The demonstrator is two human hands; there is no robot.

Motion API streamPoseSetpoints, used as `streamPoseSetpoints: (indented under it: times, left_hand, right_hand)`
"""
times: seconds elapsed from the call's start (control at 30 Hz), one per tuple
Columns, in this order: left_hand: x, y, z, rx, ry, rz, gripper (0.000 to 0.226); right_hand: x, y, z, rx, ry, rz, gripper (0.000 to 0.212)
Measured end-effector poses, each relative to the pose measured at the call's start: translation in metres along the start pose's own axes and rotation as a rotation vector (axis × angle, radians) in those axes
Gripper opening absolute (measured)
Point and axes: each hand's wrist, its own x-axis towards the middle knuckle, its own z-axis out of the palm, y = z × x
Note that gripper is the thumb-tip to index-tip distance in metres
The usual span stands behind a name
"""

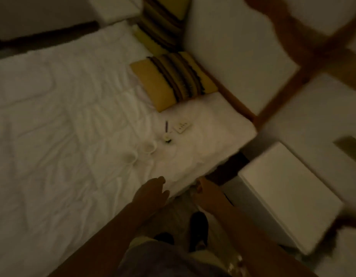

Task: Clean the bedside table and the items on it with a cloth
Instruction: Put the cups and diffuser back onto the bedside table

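The white bedside table (288, 198) stands at the right, beside the bed, and its top looks bare. Its former items lie on the white sheet: two white cups on their sides (130, 155) (149, 146), a dark pen (166, 126), a small white button panel (182, 126) and a small white and dark object (167, 138). My left hand (152, 191) hovers over the bed's near edge, fingers loosely spread and holding nothing. My right hand (206, 191) is at the bed's corner, blurred, with its fingers curled. I see no cloth.
The wide white bed (53, 136) fills the left and middle. Two yellow cushions with dark stripes (173, 82) (163, 23) lie near the white headboard (239, 56). My dark shoes (198, 226) stand on the floor in the gap between bed and table. The frame is dim and blurred.
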Motion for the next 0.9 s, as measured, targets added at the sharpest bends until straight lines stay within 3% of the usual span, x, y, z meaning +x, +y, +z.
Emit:
streamPoseSetpoints:
  times: [0.17,0.3,0.43,0.57,0.7,0.9]
  left_hand:
    - [0.015,-0.04,0.005,-0.155,0.179,-0.287,0.045]
    - [0.044,-0.085,0.01,-0.28,0.319,-0.491,0.045]
    - [0.11,-0.128,0.03,-0.322,0.376,-0.52,0.056]
    - [0.18,-0.159,0.05,-0.276,0.485,-0.481,0.089]
    - [0.236,-0.177,0.055,-0.189,0.551,-0.452,0.105]
    - [0.275,-0.2,0.058,-0.077,0.476,-0.585,0.092]
  right_hand:
    - [0.091,-0.037,0.005,-0.247,-0.154,-0.229,0.062]
    - [0.158,-0.066,0.034,-0.31,-0.162,-0.348,0.069]
    - [0.235,-0.083,0.084,-0.37,-0.121,-0.398,0.075]
    - [0.302,-0.083,0.126,-0.529,0.06,-0.507,0.084]
    - [0.355,-0.081,0.144,-0.665,0.146,-0.553,0.097]
    - [0.392,-0.074,0.158,-0.543,0.12,-0.514,0.088]
